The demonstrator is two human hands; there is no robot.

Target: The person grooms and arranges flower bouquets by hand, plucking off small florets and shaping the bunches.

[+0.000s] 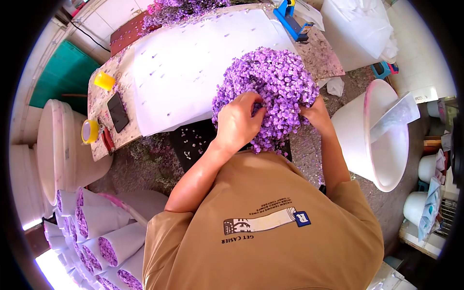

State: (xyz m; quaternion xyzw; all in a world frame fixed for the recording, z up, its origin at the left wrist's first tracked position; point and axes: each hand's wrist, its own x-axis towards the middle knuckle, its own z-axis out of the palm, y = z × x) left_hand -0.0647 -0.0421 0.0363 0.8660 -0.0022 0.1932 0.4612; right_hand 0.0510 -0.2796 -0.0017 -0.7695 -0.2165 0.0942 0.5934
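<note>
A large round bunch of small purple flowers (pixel 282 79) is held up in front of my chest, at the front edge of the table. My left hand (pixel 239 121) is at its left side, fingers curled in a pinch among the blossoms; what they grip is too small to make out. On the right side, my right hand (pixel 316 115) is closed on the bunch, its fingertips partly hidden by flowers. White paper sheets (pixel 193 63) scattered with petals lie on the table behind the bunch.
A phone (pixel 117 112), yellow tape rolls (pixel 90 131) and red-handled pliers (pixel 107 140) lie at the table's left. A blue tape dispenser (pixel 290 21) stands at the back right. White buckets (pixel 357 135) flank the table. Paper-wrapped flower bunches (pixel 113 241) are stacked lower left.
</note>
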